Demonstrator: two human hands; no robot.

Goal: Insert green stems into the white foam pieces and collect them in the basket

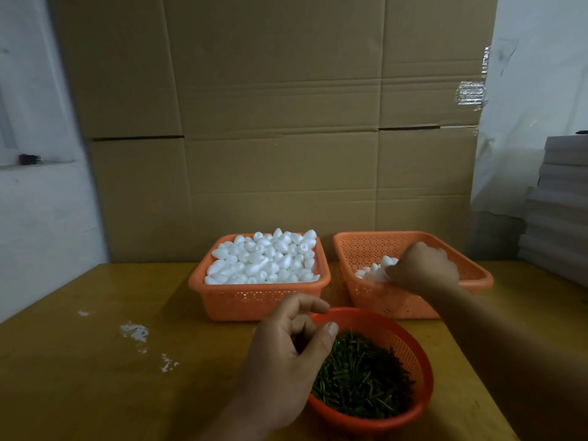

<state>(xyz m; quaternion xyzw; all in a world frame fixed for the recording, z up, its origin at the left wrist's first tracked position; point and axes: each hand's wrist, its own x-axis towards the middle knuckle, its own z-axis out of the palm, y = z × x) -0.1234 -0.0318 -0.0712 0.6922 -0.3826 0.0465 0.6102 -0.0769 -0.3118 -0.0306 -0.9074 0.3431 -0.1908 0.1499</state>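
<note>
At the lower centre of the frame the left hand [288, 354] hangs over the near-left rim of a round orange colander [423, 370], back of the hand toward the camera, forearm rising from the bottom edge. Its thumb and forefinger are spread apart with the other fingers loosely curled between them, and nothing can be seen held in it. The colander holds a heap of short green stems [359, 386] and sits on a wooden table [95, 361]. To the right of centre the right hand [424, 267] reaches down into the right orange basket [381, 300], the arm running in from the lower right edge with the wrist bent and the knuckles up. Its fingers are curled down among a small cluster of white foam pieces [377, 270] on the basket floor; whether they actually pinch one cannot be told, since the fingertips are hidden. Just beside it, at centre, the left orange basket [254, 300] is heaped to the rim with loose foam pieces [264, 259]. Behind both baskets stands a wall of cardboard [270, 122], and white crumbs [135, 332] lie on the table at lower left.
</note>
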